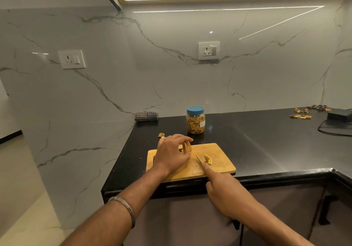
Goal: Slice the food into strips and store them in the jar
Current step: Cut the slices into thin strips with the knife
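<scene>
Under your hands on the black worktop point(247, 141) lies the wooden cutting board point(219, 165). Your left hand point(172, 153) curls round a piece of food point(187, 146), pinching it on edge. Your right hand point(222, 189) grips a knife point(198, 159), forefinger along its back, blade just left of the cut strips point(208, 159). Beyond your left hand stands the lidded jar point(195, 120), already holding strips.

On my worktop point(266, 141) I count one chopping board point(219, 166), one knife point(198, 159), one blue-lidded jar point(195, 120), one folded cloth point(146, 116), and two wall sockets point(71, 59), plus my two hands point(172, 153).
</scene>
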